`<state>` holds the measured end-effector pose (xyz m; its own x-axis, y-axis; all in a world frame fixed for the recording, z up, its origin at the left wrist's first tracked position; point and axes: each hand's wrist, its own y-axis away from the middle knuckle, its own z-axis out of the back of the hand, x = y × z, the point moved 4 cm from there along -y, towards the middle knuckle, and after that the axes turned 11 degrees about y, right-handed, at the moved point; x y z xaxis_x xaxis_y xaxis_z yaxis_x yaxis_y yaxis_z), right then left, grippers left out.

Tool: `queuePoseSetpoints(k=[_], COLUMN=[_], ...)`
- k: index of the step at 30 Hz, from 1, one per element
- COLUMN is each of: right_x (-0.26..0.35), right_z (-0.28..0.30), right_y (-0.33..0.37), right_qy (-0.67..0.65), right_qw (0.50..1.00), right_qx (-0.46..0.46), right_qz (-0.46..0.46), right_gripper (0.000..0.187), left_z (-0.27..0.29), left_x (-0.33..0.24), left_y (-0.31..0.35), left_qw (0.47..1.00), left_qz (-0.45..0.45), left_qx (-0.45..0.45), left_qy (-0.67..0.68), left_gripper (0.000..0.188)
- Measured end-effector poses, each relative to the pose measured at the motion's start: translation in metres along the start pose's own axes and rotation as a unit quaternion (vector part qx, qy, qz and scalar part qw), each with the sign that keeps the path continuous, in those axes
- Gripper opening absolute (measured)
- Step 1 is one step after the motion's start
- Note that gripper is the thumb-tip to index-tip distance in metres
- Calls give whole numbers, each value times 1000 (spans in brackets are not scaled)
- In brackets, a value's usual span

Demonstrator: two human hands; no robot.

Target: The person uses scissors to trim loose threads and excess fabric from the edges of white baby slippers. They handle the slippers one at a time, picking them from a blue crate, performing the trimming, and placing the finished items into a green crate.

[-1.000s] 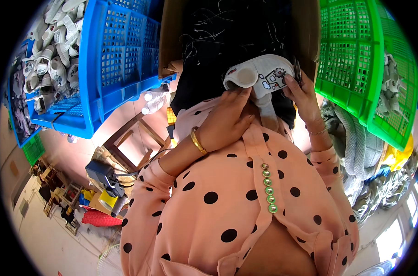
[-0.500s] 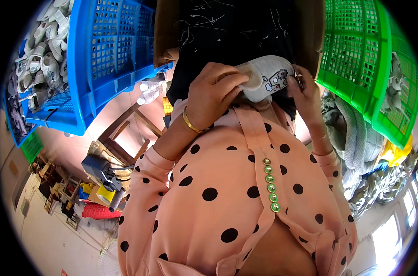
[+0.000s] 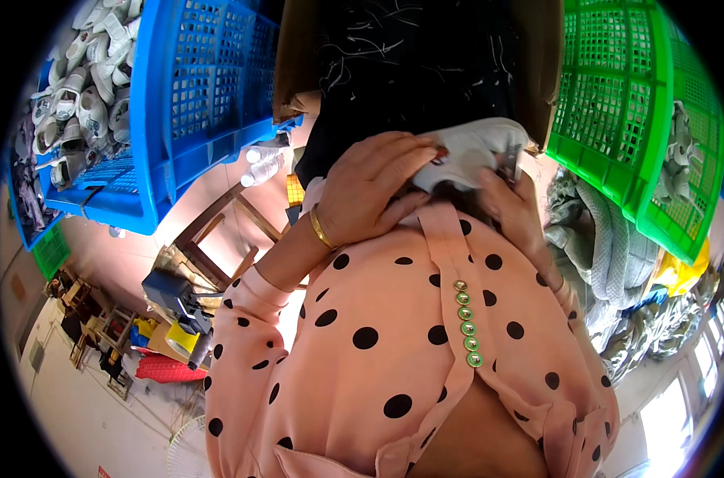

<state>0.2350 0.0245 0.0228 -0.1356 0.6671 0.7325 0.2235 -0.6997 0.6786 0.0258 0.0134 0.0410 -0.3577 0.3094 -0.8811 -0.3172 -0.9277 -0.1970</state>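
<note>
Since the frame half a second earlier, the small white shoe (image 3: 467,155) had turned in your grip, its printed picture gone from view; your right hand (image 3: 515,211) had shifted down and inward from the shoe's right end. Left hand (image 3: 378,187): back of the hand uppermost, fingers bent over the shoe's left end, nearly closed on it, a small red patch (image 3: 440,154) showing at the fingertips. Right hand: blurred, fingers partly curled at the shoe's lower right side; could not tell how far they were open or what they held. Shoe sat above your lap, just in front of your chest, long axis roughly left to right. Blur hid the toe; could not tell which way it pointed. Thread-flecked black cloth (image 3: 410,88) lay beyond it. A blue perforated plastic crate (image 3: 148,119) with white shoes (image 3: 91,111) stood left, a green perforated plastic crate (image 3: 659,135) right.
</note>
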Motion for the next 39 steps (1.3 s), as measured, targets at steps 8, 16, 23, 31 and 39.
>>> queuePoseSetpoints(k=[8, 16, 23, 31, 39], right_x=[5, 54, 61, 71, 101], right_z=[74, 114, 123, 138, 94], right_y=[26, 28, 34, 78, 26], right_qy=[-124, -304, -303, -163, -215], right_qw=[969, 923, 925, 937, 960], right_qx=[-150, -141, -169, -232, -119], right_qz=[152, 191, 153, 201, 132], right_gripper=[11, 21, 29, 44, 13], left_z=[30, -50, 64, -70, 59], left_x=[45, 43, 93, 22, 10], left_y=[-120, -104, -341, -235, -297], left_qw=[823, 824, 849, 853, 947], left_qz=[-52, -262, 50, -215, -172], left_qx=[-31, 483, -200, 452, -69], left_qy=[-565, -137, -486, -148, -263], left_gripper=[36, 39, 73, 43, 30])
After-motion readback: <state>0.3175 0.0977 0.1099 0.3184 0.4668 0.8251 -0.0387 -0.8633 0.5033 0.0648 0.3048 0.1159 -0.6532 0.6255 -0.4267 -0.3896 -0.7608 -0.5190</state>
